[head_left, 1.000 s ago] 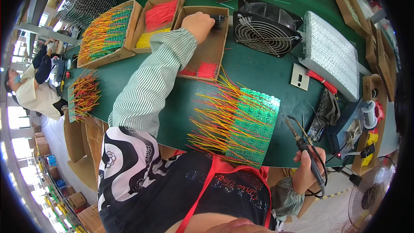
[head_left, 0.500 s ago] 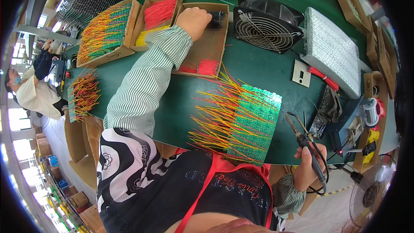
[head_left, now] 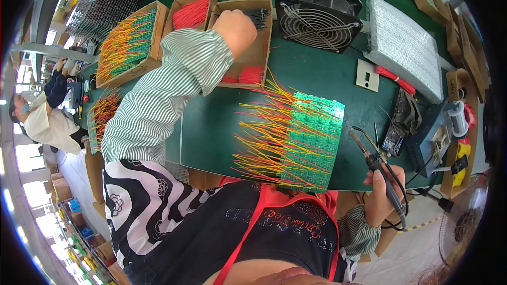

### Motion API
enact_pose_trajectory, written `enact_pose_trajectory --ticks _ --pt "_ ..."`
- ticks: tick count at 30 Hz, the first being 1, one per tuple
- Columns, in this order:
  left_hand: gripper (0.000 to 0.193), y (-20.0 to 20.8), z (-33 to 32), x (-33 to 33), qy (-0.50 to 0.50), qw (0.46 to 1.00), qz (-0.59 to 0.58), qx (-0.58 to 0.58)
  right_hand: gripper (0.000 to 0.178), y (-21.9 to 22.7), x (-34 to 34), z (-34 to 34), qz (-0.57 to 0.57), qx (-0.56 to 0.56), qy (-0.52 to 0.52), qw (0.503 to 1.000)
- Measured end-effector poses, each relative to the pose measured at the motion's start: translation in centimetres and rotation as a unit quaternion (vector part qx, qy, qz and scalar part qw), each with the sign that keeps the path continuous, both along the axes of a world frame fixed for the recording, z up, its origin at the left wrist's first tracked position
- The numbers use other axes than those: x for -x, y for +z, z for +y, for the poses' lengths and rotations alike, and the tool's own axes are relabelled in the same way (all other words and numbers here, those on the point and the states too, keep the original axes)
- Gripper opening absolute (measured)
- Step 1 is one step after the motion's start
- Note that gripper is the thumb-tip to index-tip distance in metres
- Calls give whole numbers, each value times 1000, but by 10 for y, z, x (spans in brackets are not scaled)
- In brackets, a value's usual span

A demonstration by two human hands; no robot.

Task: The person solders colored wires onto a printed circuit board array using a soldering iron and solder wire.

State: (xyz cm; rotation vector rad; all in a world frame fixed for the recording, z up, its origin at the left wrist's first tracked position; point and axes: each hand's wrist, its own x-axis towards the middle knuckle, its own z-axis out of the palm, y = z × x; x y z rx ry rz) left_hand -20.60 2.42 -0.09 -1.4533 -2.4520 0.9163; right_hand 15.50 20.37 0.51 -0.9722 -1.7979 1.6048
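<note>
My left hand point(head_left: 236, 30) is over a shallow cardboard box point(head_left: 255, 53), beside a bundle of black wires point(head_left: 257, 18). Its fingers are curled downward, hiding whatever they may hold. Red wires point(head_left: 250, 75) lie at the box's near end. My right hand point(head_left: 382, 192) grips a soldering iron point(head_left: 390, 190) at the right, its tip toward the boards. Between my hands lies a panel of green circuit boards point(head_left: 312, 140), with rows of yellow and red wires point(head_left: 261, 142) sticking out to its left. Neither hand touches the panel.
Left of the box stand a box of red wires point(head_left: 190, 12) and a box of wired boards point(head_left: 129, 39). A black fan point(head_left: 317, 21), a bubble-wrapped package point(head_left: 402, 45) and a blue soldering station point(head_left: 425, 142) sit right. A co-worker point(head_left: 50, 121) is far left.
My left hand has drawn slightly back toward me from the black wires, still over the box. My right hand keeps its grip on the soldering iron. The whole view has shifted a little.
</note>
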Motion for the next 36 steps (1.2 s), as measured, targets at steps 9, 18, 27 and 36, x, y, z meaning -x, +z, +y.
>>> enact_pose_trajectory --ticks 9,18,27,36 --pt "13 -49 -6 7 6 1000 -17 -2 17 3 2 2 8 25 32 999" --pt "14 4 -3 -48 -78 886 -302 -344 19 -2 7 -1 0 39 38 998" --pt "19 -16 -6 -117 30 783 -521 -338 16 -4 21 -12 -13 -3 109 994" --pt "24 -29 -5 -118 113 725 -584 -346 16 -11 43 -20 -6 0 157 988"
